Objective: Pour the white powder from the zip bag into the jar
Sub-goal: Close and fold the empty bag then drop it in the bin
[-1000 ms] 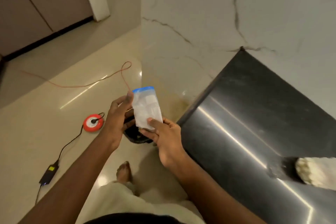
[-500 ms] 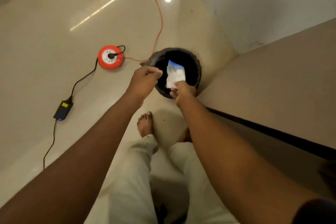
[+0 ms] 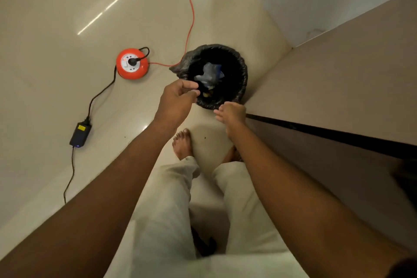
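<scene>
From the head camera, the zip bag [image 3: 208, 72] lies crumpled inside the black-lined bin [image 3: 243, 74], which stands on the floor [image 3: 56, 29] against the counter [image 3: 338, 74]. The left hand [image 3: 178, 97] hovers over the bin's near rim, fingers loosely curled and holding nothing. The right hand [image 3: 232, 111] hangs just beside that rim, fingers relaxed, slightly spread and empty.

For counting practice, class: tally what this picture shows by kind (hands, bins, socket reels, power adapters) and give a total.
Hands: 2 (left hand, right hand)
Bins: 1 (black-lined bin)
Socket reels: 1 (orange reel)
Power adapters: 1 (black adapter)
Total: 5
</scene>
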Demonstrator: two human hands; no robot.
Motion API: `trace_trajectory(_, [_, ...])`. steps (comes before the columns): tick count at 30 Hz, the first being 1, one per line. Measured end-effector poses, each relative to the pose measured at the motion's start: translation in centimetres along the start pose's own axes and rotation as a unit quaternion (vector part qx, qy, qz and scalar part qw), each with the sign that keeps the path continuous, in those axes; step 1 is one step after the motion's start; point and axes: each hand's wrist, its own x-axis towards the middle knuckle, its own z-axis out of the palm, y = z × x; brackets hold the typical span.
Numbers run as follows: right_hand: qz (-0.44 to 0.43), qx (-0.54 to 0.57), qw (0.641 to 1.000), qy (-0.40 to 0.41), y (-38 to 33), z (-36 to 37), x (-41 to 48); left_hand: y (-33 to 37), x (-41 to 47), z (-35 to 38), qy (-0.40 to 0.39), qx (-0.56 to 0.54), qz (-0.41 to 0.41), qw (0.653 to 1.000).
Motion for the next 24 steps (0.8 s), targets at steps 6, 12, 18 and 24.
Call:
trace_trajectory(6, [-0.139, 0.013, 0.989, -0.041, -4.1, -2.7, -18.5, 9.2, -10.9, -1.0, -0.025, 0.012, 0.067, 0.997])
trace_trajectory(12, [-0.263, 0.047, 0.961, -0.068, -9.8, -8.0, -32.0, 15.8, -19.8, -1.0, -0.044, 0.012, 0.163, 0.986])
trace_trajectory(18, [-0.407, 0.016, 0.913, 0.007, -11.1, -14.9, -38.2, 19.3, -25.0, 1.6, -0.132, 0.026, 0.238, 0.962])
trace_trajectory(24, [-0.516, -0.053, 0.836, 0.178, -8.4, -25.8, -39.2, 21.2, -27.8, 8.9, -0.268, 0.089, 0.306, 0.909])
